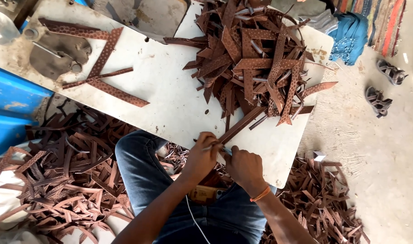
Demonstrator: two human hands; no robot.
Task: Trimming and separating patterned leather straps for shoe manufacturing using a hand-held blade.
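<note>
Brown leather is everywhere here. Left of the worktop (170,90), on the floor, lies a big heap of cut strips (66,180). On the worktop's far left end rest two grey metal pieces (57,54) and a few dotted straps (105,68). At the near edge of the worktop the left hand (201,158) has its fingers (211,141) pinched on a thin, light tool (213,146), which touches the near end of one long brown strip (242,123). Just beside it, the right hand (245,168) has its fingers curled and pressed on the same end; whether they pinch it, I cannot tell. In my judgement, good work needs the strip flat on the worktop and the tool steady. The strip's far end goes under the large pile of straps (256,58) to the right. Further right, sandals (382,86) lie on the floor.
</note>
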